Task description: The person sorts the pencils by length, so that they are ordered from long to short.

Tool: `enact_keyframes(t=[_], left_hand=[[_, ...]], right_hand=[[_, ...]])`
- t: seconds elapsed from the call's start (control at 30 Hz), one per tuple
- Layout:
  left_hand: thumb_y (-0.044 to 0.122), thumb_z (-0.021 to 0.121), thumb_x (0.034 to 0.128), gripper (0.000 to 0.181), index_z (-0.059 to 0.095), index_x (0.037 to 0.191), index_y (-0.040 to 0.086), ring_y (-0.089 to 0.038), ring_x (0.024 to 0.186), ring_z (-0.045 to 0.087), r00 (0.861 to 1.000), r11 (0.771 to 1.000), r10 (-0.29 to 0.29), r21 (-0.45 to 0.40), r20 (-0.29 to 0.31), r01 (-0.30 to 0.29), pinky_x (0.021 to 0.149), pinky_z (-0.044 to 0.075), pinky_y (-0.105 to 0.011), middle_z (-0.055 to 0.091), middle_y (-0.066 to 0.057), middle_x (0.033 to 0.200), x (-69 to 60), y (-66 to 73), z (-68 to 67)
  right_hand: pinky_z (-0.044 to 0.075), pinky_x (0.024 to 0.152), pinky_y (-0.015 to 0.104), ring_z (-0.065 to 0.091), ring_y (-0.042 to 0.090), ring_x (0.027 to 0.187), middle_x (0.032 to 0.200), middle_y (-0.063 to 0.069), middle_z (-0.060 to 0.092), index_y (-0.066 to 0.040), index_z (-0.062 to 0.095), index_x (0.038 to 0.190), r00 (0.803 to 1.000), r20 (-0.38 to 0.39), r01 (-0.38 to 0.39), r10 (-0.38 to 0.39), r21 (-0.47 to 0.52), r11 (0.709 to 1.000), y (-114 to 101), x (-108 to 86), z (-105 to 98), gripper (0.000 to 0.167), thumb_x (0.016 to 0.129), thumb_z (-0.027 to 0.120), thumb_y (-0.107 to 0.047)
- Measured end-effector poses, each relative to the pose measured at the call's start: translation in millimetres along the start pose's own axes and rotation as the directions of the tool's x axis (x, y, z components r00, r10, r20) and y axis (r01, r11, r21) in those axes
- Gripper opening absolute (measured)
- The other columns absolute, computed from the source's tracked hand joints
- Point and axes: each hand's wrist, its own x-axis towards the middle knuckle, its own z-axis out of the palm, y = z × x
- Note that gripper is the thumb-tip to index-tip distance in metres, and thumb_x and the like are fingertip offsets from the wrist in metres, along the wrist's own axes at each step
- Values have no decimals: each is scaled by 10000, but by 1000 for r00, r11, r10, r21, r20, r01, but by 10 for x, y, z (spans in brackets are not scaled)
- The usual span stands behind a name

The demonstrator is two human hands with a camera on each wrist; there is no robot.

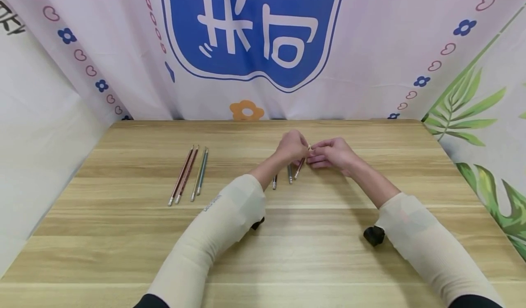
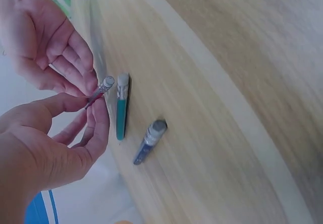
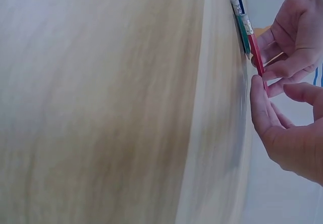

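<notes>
My left hand [image 1: 292, 146] pinches a red pencil [image 3: 256, 52] between thumb and fingers, its eraser end tilted toward me. My right hand [image 1: 334, 155] is at the pencil's far end; in the right wrist view its fingertips [image 3: 257, 82] touch or nearly touch the red shaft, with the thumb apart. The pencil's tip is hidden among the fingers. Beside the left hand, a green pencil [image 2: 121, 108] and a dark blue pencil [image 2: 149, 142] lie on the table, eraser ends toward me; the left hand and forearm partly cover them in the head view.
Farther left on the wooden table [image 1: 123, 235] lie two reddish pencils [image 1: 182, 175] and, just right of them, two bluish-green pencils [image 1: 200, 173]. A printed curtain [image 1: 135, 70] hangs along the back edge. Leaf-patterned cloth [image 1: 485, 116] is at the right side.
</notes>
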Motion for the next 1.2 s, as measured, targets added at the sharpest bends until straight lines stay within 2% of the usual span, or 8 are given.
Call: enact_keyframes(t=[0.13,0.43,0.6,0.7,0.77,0.97,1.07,1.2], left_hand=[[-1,799,873,204,727,1063,-18,-169,634,647,1000,999,7,-54,23,-6,620,647,-287,695,-120,924,-24,-24,-67],[-78,713,888,254,678,1135,-36,-181,638,643,996,973,54,-226,66,-37,696,658,-348,676,-124,818,-85,-90,-232],[-110,653,901,264,658,1159,-54,-195,663,637,995,956,63,-291,83,-37,804,653,-431,699,-194,889,-96,-115,-313],[-125,628,897,277,652,1166,-64,-203,676,635,995,947,62,-321,78,-34,826,649,-454,710,-276,987,-114,-136,-368],[-129,625,894,283,652,1168,-63,-208,683,637,996,942,51,-335,73,-23,787,655,-422,701,-316,1048,-122,-151,-402],[-127,612,909,249,644,1147,-61,-213,672,632,998,924,24,-383,62,1,690,652,-380,681,-355,1069,-144,-205,-518],[-128,606,911,231,638,1127,-53,-210,661,626,998,917,12,-400,59,13,682,647,-386,676,-354,1069,-155,-232,-569],[-134,595,907,236,627,1126,-49,-243,689,638,998,909,1,-416,60,24,681,652,-393,658,-374,1111,-170,-271,-635]], right_hand=[[636,887,333,762,207,943,1209,294,691,202,446,1415,999,17,28,-29,15,999,1,3,19,428,1037,526,15],[645,851,309,761,186,916,1015,110,773,195,449,1414,997,35,61,-64,71,996,-37,-28,92,441,1024,561,20],[647,846,310,754,195,929,1065,152,757,195,462,1403,996,46,80,-83,67,995,-50,-20,138,427,1020,553,29],[650,830,308,751,189,917,1118,211,737,190,470,1397,995,34,88,-89,36,995,-45,7,170,424,1015,558,31],[654,820,315,751,192,908,1168,271,711,188,474,1394,995,20,98,-98,-2,995,-36,26,198,424,1009,567,36],[664,754,319,746,184,806,1215,380,646,191,493,1359,993,-26,110,-115,-142,984,-30,87,329,411,984,599,59],[664,698,305,733,170,733,1171,367,660,179,524,1322,992,-49,101,-113,-199,975,-34,121,396,399,952,628,72],[660,642,293,702,155,678,1055,262,698,155,561,1274,990,-67,97,-120,-280,955,-40,166,467,379,924,667,59]])
